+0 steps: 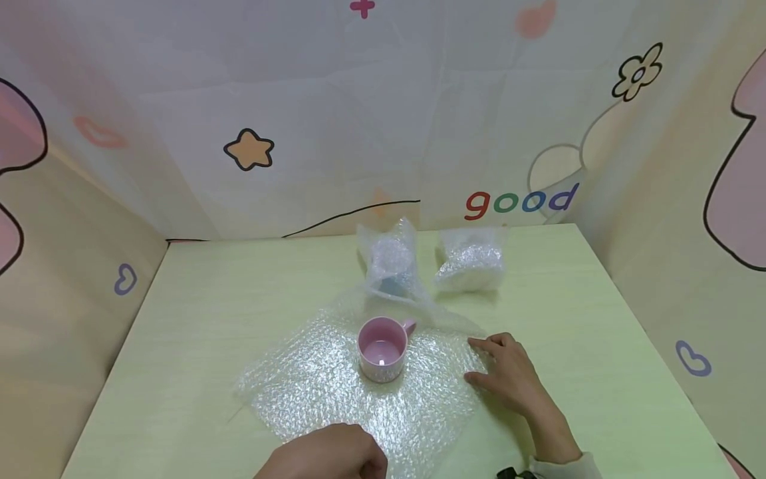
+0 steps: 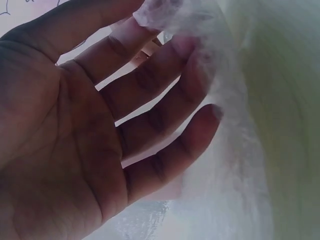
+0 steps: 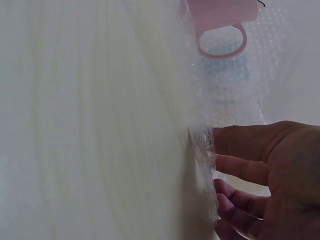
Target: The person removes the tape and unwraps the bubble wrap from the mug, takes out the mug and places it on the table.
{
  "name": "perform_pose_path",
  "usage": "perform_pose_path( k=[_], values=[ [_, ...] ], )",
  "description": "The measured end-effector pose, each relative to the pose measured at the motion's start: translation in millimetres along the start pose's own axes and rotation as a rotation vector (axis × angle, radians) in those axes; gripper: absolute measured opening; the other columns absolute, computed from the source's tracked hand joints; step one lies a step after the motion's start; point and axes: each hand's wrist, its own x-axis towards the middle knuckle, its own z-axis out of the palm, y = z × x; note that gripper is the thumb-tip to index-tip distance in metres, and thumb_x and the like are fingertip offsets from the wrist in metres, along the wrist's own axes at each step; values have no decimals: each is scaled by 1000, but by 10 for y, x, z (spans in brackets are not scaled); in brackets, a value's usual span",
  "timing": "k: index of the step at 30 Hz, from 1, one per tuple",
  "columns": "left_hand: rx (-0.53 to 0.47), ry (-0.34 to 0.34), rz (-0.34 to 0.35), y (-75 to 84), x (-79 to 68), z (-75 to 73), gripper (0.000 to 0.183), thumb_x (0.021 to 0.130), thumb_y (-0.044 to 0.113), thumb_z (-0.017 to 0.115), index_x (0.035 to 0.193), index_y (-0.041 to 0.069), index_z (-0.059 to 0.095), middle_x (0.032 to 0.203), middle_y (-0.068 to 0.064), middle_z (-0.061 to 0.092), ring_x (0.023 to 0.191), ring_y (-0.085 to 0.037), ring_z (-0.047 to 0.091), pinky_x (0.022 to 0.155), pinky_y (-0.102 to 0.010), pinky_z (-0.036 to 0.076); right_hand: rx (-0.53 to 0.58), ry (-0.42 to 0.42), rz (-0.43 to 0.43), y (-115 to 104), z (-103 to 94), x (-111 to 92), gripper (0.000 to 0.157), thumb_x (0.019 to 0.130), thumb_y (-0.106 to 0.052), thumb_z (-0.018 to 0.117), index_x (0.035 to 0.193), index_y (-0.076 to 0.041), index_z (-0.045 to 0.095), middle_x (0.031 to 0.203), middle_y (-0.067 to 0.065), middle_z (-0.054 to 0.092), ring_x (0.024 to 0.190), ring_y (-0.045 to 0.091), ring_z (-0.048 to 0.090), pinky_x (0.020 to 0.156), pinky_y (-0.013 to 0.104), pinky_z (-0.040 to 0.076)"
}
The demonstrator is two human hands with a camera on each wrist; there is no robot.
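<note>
A pink mug stands upright on a sheet of bubble wrap, its handle pointing to the back right. My left hand is over the sheet's near edge, partly cut off at the bottom of the head view. In the left wrist view its thumb and index fingertips meet at the film and pinch it, the other fingers bent lightly against it. At the sheet's right edge, my right hand touches the wrap with thumb and index finger spread apart. The mug's handle shows beyond that edge in the right wrist view.
Two bubble-wrapped bundles stand at the back of the pale table: one bundle behind the mug, at the sheet's far corner, and another bundle to its right. A printed cloth encloses the back and sides.
</note>
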Motion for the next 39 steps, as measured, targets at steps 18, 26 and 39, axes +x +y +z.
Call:
perform_pose_path(
  k=[18, 26, 39],
  values=[
    [116, -88, 152, -171, 136, -14, 16, 86, 19, 74, 94, 34, 71, 75, 22, 58, 70, 6, 52, 65, -17, 46, -7, 0, 13, -12, -2, -6, 62, 83, -25, 86, 139, -8, 65, 133, 22, 56, 116, 40, 54, 92, 52, 47],
    [139, -84, 162, -180, 128, -26, 20, 88, 24, 76, 105, 33, 71, 79, 24, 58, 72, 8, 53, 68, -15, 47, 8, -1, 23, -20, -2, -2, 61, 84, -24, 85, 139, -8, 65, 133, 21, 57, 117, 39, 54, 93, 54, 48],
    [43, -31, 62, -228, -5, -171, 34, 82, 40, 83, 111, 35, 67, 86, 24, 62, 74, 6, 55, 69, -18, 47, 10, 31, 21, -76, -52, -10, 60, 86, -27, 83, 139, -6, 64, 121, 17, 63, 108, 32, 62, 88, 49, 51]
  ],
)
